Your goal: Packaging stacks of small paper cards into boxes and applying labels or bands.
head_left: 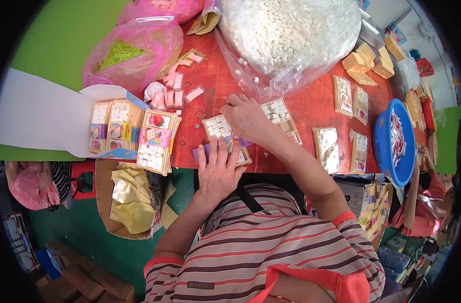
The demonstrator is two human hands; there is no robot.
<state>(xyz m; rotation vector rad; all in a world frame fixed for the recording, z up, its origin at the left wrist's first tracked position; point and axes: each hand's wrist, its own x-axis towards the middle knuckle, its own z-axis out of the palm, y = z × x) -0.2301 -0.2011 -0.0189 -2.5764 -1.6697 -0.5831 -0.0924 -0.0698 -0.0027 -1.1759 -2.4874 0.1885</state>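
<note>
My left hand (219, 169) lies flat with fingers stretched over a small compartment tray (217, 125) of white cubes and a purple printed card (198, 153) on it. Across the tray's far right corner reaches my right hand (248, 118). Its fingers are bent together, pointing left, and what they hold, if anything, is hidden. Just right of that hand lies another compartment tray (277, 112), with white cubes in one part and small packets in another. A large clear bag (296, 35) of white cubes stands beyond both hands.
At left, a white carton (84, 91) holds packed trays, beside a stack of trays (156, 144). Pink packets (174, 97) and a pink bag (139, 45) of green sticks lie farther back. Several trays (325, 149) and a blue basin (395, 144) are at right. A co-worker (425, 202) sits beyond.
</note>
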